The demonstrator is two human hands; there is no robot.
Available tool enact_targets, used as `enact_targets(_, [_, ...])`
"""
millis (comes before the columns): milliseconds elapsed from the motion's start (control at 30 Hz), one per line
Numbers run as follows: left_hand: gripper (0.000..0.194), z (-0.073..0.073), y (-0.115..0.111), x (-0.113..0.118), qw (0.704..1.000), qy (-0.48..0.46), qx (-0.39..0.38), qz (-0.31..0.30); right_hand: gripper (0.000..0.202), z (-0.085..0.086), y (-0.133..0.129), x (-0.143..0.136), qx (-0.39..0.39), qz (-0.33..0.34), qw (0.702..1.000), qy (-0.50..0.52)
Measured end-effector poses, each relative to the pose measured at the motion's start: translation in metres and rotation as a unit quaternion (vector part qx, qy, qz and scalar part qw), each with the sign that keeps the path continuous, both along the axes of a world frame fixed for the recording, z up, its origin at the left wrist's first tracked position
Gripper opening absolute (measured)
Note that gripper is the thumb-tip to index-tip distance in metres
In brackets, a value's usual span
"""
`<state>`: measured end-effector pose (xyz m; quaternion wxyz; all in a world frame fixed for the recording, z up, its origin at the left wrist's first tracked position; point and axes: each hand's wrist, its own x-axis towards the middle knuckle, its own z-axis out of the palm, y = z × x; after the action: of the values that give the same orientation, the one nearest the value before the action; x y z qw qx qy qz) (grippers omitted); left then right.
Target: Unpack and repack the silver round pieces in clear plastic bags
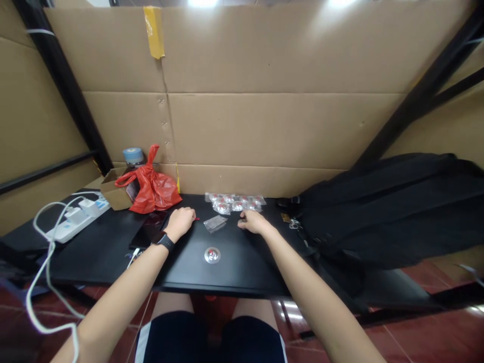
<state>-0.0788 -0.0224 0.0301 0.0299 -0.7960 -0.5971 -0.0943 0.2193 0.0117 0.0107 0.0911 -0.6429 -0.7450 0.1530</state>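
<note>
Left grip (pixel 194 217) and right grip (pixel 240 220), both curled, contents unclear, lie beyond the metal disc (pixel 212 255).

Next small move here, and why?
Probably bring the right hand to the metal disc: it lies unwrapped and untouched near the front edge, while the left hand has a small red piece at its fingertips.
</note>
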Motion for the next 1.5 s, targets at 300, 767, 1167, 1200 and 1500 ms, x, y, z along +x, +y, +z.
enact_targets(300, [0.019, -0.002, -0.057, -0.004, 0.995, -0.095, 0.024, -0.032, 0.040, 0.011, -0.033, 0.006, -0.004, 0.117, 0.993, 0.005])
enact_targets(767, [0.020, -0.020, -0.095, -0.002, 0.998, -0.012, 0.053, 0.027, 0.047, 0.011, -0.096, 0.031, 0.086, 0.106, 0.983, 0.125])
enact_targets(1167, [0.010, -0.009, -0.143, 0.055, 0.829, -0.553, -0.014, -0.077, 0.044, -0.008, -0.170, -0.059, 0.184, 0.107, 0.873, 0.438])
enact_targets(1200, [0.010, -0.012, -0.142, 0.058, 0.805, -0.587, -0.026, -0.083, 0.044, -0.011, -0.171, -0.061, 0.190, 0.110, 0.862, 0.456])
enact_targets(1500, [0.009, -0.032, -0.134, 0.060, 0.758, -0.641, -0.087, -0.083, 0.046, -0.015, -0.169, -0.056, 0.189, 0.156, 0.859, 0.450])
